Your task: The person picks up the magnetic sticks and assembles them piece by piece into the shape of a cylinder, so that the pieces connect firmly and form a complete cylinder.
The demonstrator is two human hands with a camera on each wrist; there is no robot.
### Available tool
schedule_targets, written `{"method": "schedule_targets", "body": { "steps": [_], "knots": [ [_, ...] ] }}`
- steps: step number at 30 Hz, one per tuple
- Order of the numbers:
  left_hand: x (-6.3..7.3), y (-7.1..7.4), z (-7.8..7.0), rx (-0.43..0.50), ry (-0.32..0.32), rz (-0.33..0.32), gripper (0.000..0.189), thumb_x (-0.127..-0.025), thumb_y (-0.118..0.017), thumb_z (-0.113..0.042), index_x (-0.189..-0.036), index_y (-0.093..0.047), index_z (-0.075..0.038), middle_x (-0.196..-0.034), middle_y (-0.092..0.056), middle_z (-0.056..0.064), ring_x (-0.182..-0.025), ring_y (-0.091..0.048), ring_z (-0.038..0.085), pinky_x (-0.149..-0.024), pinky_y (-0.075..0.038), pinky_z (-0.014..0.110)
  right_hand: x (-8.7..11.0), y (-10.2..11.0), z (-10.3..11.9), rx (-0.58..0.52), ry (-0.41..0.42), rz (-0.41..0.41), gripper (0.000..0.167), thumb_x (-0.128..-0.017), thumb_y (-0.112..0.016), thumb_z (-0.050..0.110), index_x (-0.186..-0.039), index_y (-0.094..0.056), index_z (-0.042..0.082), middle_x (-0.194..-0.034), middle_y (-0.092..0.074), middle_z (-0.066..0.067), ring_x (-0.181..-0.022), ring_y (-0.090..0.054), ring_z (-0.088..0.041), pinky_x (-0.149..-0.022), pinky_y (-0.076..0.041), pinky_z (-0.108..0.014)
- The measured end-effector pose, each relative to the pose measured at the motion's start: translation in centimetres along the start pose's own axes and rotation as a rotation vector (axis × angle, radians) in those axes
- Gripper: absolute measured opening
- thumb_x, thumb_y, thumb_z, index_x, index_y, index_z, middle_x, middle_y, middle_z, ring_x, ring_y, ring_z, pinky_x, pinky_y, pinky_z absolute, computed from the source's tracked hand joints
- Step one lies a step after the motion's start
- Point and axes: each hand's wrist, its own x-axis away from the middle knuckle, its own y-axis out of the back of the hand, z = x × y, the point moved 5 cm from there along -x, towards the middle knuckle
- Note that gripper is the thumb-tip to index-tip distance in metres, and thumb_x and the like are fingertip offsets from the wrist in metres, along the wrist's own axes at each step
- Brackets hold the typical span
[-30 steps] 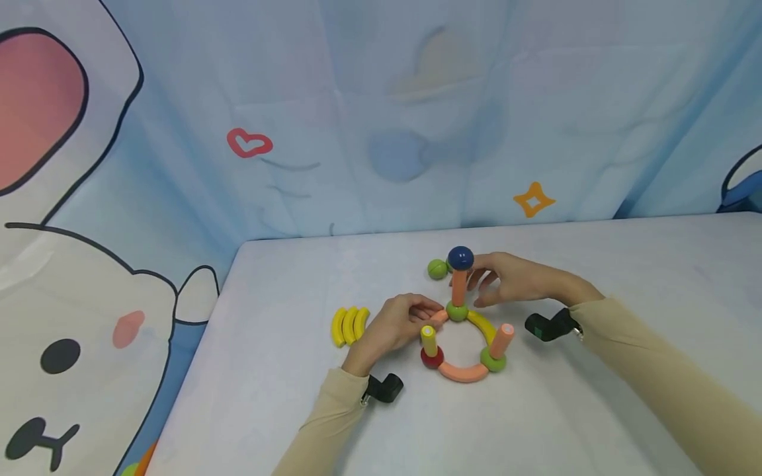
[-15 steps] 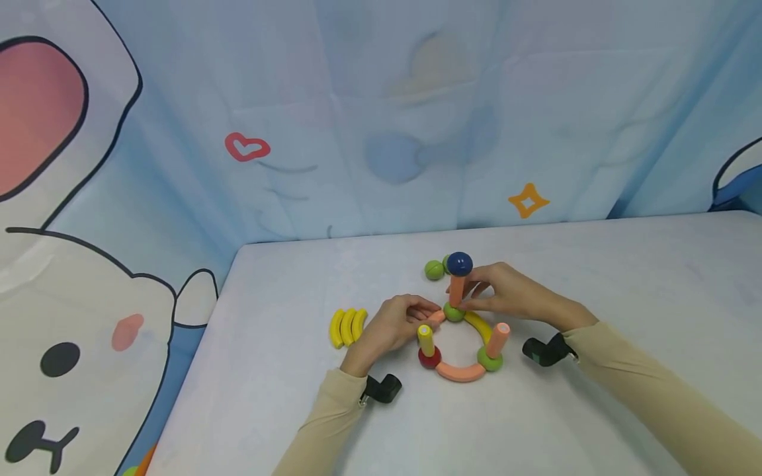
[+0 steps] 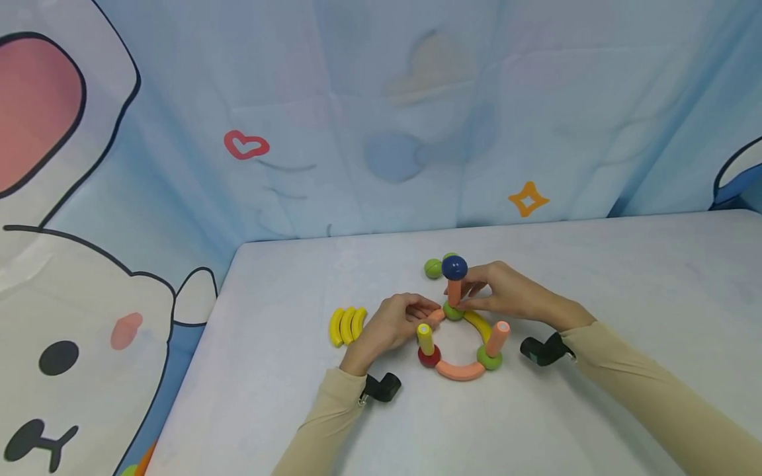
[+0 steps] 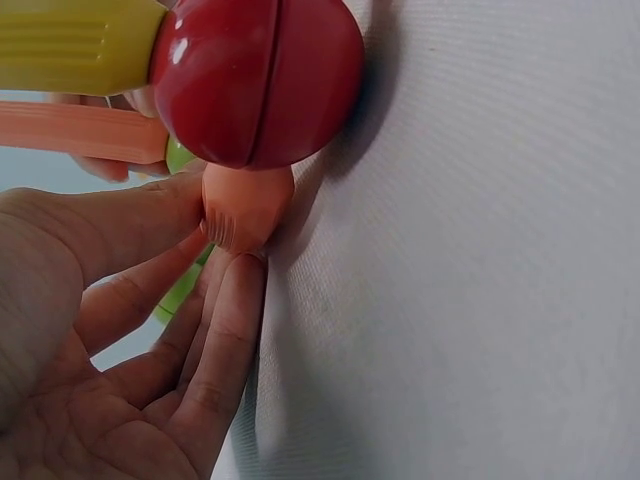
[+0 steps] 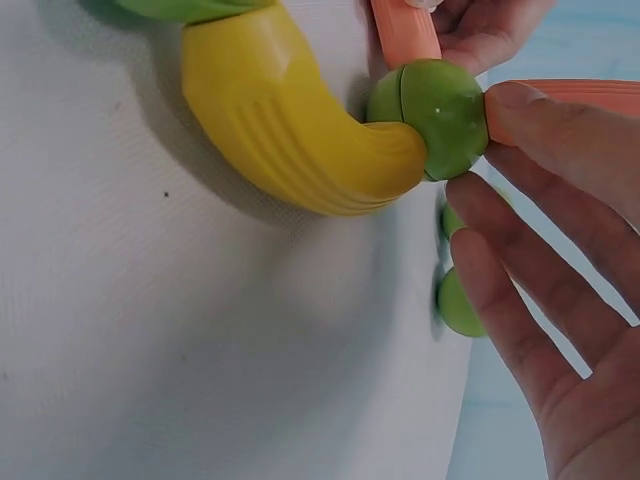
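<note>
A ring of toy magnetic balls and curved rods lies on the table. My left hand (image 3: 397,324) pinches the orange curved rod (image 4: 248,205) between the red ball (image 4: 265,85) and the far green ball (image 5: 440,118). A yellow post (image 3: 425,339) stands on the red ball. My right hand (image 3: 503,296) pinches the foot of the orange post (image 3: 454,291), just above the far green ball; a blue ball (image 3: 455,268) tops this post. The yellow curved rod (image 5: 300,140) joins that ball to the near green ball (image 3: 489,357), which carries a second orange post (image 3: 497,338).
Several yellow curved rods (image 3: 346,326) lie side by side left of the left hand. Behind the ring are two loose green balls (image 3: 433,268), one partly hidden by the blue ball. A printed curtain (image 3: 357,119) hangs behind the table (image 3: 274,277).
My right hand has come from beside the blue-topped post to its foot and pinches it. The blue ball now appears lower over the green ball. The left hand keeps its hold.
</note>
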Motion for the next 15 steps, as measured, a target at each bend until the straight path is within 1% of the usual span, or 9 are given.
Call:
{"method": "schedule_targets", "body": {
  "steps": [3,6,8,11,15],
  "knots": [
    [0.04,-0.03,-0.06,-0.002,-0.006,0.002,0.027,-0.093,-0.082,-0.013,-0.12,-0.077,-0.009,-0.093,-0.071,-0.005,-0.081,-0.062,0.005,-0.077,-0.052,0.019,-0.09,-0.04,0.06,-0.002,0.002,0.016,0.019,-0.089,-0.082,0.003,-0.106,-0.077,0.011,-0.104,-0.076,0.004,-0.096,-0.072,-0.019,-0.088,-0.06,-0.039],
    [0.04,-0.09,-0.08,-0.006,-0.014,0.009,0.028,-0.093,-0.081,-0.014,-0.12,-0.076,-0.009,-0.093,-0.07,-0.005,-0.081,-0.062,0.005,-0.077,-0.052,0.018,-0.08,-0.1,0.04,-0.013,-0.011,0.033,0.019,-0.09,-0.081,0.002,-0.106,-0.076,0.01,-0.104,-0.076,0.004,-0.097,-0.073,-0.02,-0.088,-0.061,-0.039],
    [0.0,-0.11,-0.04,-0.009,-0.019,0.011,0.028,-0.093,-0.081,-0.014,-0.12,-0.076,-0.008,-0.094,-0.07,-0.004,-0.081,-0.062,0.005,-0.077,-0.052,0.019,-0.03,-0.13,-0.06,-0.023,-0.027,0.033,0.019,-0.091,-0.081,0.003,-0.108,-0.075,0.008,-0.105,-0.076,0.002,-0.098,-0.073,-0.021,-0.088,-0.061,-0.039],
    [-0.03,-0.07,0.04,-0.015,-0.018,0.009,0.028,-0.094,-0.081,-0.015,-0.12,-0.076,-0.009,-0.094,-0.07,-0.004,-0.082,-0.062,0.005,-0.078,-0.052,0.019,0.04,-0.23,-0.29,-0.035,-0.044,0.029,0.024,-0.091,-0.08,0.005,-0.115,-0.074,0.005,-0.108,-0.076,0.001,-0.099,-0.073,-0.021,-0.088,-0.061,-0.039],
    [0.0,0.07,0.05,-0.014,-0.02,0.004,0.027,-0.094,-0.081,-0.015,-0.12,-0.076,-0.009,-0.095,-0.071,-0.004,-0.083,-0.062,0.005,-0.078,-0.052,0.018,-0.02,-0.36,-0.65,-0.046,-0.038,0.021,0.026,-0.091,-0.081,0.005,-0.116,-0.075,0.007,-0.109,-0.075,0.002,-0.098,-0.073,-0.019,-0.087,-0.061,-0.037]
  ]
}}
